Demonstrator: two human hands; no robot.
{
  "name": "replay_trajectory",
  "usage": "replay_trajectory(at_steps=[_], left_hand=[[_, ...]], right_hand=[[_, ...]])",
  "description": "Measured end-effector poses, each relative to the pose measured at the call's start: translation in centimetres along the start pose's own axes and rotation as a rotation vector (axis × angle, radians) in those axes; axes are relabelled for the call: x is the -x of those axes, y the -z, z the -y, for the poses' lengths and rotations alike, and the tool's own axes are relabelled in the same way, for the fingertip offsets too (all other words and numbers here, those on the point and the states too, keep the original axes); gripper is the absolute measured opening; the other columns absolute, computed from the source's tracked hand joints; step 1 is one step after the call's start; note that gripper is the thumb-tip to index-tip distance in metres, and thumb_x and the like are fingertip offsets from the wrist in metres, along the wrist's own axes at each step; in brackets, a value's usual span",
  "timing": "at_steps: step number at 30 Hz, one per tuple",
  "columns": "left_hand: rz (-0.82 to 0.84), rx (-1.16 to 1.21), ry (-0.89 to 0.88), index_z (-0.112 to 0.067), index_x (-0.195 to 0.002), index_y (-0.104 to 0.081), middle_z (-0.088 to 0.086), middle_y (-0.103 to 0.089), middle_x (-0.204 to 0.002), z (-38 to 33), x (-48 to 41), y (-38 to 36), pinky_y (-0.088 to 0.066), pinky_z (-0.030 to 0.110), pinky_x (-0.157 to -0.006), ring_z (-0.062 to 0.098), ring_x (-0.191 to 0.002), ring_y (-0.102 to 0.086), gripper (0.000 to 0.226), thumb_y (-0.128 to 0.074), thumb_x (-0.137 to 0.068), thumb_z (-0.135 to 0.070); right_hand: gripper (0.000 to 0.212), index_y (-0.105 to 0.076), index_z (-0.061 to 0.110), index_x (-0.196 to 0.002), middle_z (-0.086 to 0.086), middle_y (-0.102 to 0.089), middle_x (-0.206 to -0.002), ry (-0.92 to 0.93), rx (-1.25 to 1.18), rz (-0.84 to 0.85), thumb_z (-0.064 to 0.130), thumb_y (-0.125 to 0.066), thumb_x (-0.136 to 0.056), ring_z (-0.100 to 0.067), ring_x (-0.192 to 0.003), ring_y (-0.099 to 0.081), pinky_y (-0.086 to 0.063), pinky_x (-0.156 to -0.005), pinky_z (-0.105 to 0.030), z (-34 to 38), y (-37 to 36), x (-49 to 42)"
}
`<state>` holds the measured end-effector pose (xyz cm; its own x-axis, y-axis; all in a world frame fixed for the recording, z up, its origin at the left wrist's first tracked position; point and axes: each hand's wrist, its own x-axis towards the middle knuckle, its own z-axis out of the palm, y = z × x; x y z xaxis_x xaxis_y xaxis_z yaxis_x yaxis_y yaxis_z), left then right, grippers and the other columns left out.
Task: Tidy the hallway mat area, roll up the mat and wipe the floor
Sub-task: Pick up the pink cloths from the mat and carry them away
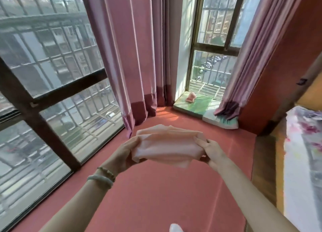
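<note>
A folded pale pink cloth (pixel 165 144) hangs in the air in front of me, held at both ends. My left hand (pixel 125 153) grips its left end, with bracelets on that wrist. My right hand (pixel 211 150) grips its right end, fingers curled round the fabric. Below the cloth lies the reddish-pink mat (pixel 156 197), spread flat over the floor between the windows and the bed.
Barred windows (pixel 43 75) line the left side. Pink curtains (pixel 129 57) hang in the corner and at the right. A green cushion (pixel 196 104) bearing a small pink object (pixel 190 97) lies by the far window. A bed with floral bedding (pixel 305 153) stands on the right.
</note>
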<state>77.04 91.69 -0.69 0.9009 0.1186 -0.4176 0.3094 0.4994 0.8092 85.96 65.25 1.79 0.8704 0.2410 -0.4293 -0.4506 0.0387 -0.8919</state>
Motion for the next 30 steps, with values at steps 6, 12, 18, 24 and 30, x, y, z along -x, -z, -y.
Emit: replay_trajectory(at_steps=[6,12,18,24,30], left_hand=[[0.061,-0.089,0.01,-0.016,-0.121,-0.058,0.005,-0.065,-0.098,-4.2,-13.2,-1.2,-0.056,0.035,-0.065,0.016,-0.077,-0.065,0.031,-0.045,-0.097,-0.03],[0.111,-0.142,-0.018,-0.004,-0.129,-0.054,0.012,-0.061,-0.099,-9.5,-27.0,-4.0,-0.047,0.026,-0.062,0.017,-0.077,-0.057,0.062,-0.07,-0.079,-0.039],[0.139,-0.124,-0.025,-0.007,-0.125,-0.059,0.019,-0.055,-0.117,-14.5,-38.6,-5.8,-0.041,0.032,-0.074,0.029,-0.099,-0.046,0.076,-0.083,-0.065,-0.046],[0.118,-0.164,0.013,-0.003,-0.122,-0.06,0.014,-0.06,-0.104,-18.8,-50.4,-6.6,-0.04,0.026,-0.061,0.018,-0.078,-0.055,0.057,-0.068,-0.077,-0.037],[0.152,-0.193,0.017,0.002,-0.12,-0.059,0.015,-0.062,-0.097,-24.3,-64.0,-6.7,-0.042,0.028,-0.06,0.019,-0.075,-0.055,0.053,-0.065,-0.083,-0.035]], right_hand=[[0.015,-0.061,0.011,-0.096,-0.004,-0.062,-0.079,0.007,-0.02,-0.058,0.019,-0.066,-0.085,-0.017,-0.068,-0.058,-0.049,-0.052,-0.027,4.3,0.4,-12.1],[0.009,-0.062,0.013,-0.095,-0.003,-0.061,-0.08,-0.003,0.02,-0.088,0.018,-0.062,-0.088,-0.017,-0.072,-0.056,-0.047,-0.058,-0.03,10.7,2.5,-24.7],[0.01,-0.063,0.015,-0.095,-0.002,-0.061,-0.079,-0.01,0.028,-0.085,0.019,-0.066,-0.085,-0.016,-0.069,-0.055,-0.048,-0.056,-0.029,16.5,3.0,-35.8],[0.006,-0.063,0.016,-0.091,-0.003,-0.06,-0.078,-0.015,0.016,-0.121,0.018,-0.066,-0.086,-0.018,-0.071,-0.055,-0.048,-0.055,-0.03,20.2,2.5,-46.5],[0.019,-0.063,0.01,-0.1,-0.005,-0.06,-0.08,-0.027,-0.024,-0.197,0.018,-0.068,-0.084,-0.017,-0.064,-0.057,-0.05,-0.054,-0.031,23.5,1.5,-58.7]])
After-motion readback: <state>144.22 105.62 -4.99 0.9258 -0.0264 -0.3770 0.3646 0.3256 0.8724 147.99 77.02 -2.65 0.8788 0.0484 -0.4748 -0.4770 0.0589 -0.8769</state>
